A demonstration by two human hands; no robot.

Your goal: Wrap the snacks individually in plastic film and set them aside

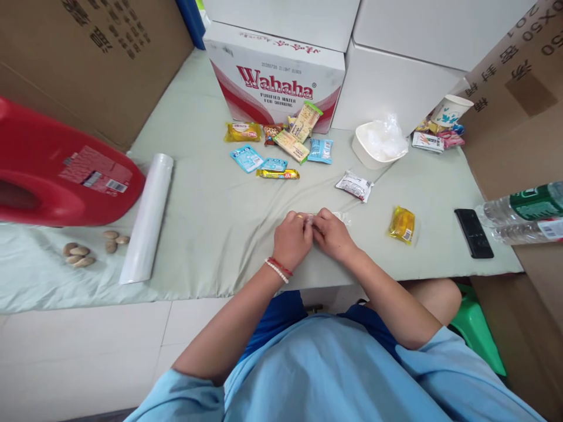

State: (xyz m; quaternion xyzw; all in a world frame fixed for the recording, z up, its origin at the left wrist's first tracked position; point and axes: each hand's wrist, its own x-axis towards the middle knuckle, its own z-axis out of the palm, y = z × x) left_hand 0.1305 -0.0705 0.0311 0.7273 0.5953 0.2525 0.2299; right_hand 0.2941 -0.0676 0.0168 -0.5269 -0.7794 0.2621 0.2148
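My left hand [292,239] and my right hand [333,235] meet over the cloth, fingers closed in a pinch on a clear plastic bag [343,218]. Only a thin strip of the plastic shows, behind and beside my right fingers; the rest is hidden by the hands. A white packet with dark print [355,186] lies just beyond my right hand. Further right sits a snack in a yellow wrapper [402,225]. Past both stands a white tub [369,153] heaped with crumpled clear plastic.
Several wrapped snacks [290,146] lie before a Wahaha carton [281,82]. At left are a plastic roll [148,220], a red jug [88,170] and brown stones [78,255]. A phone [474,233], bottles [532,211] and a paper cup [452,110] occupy the right.
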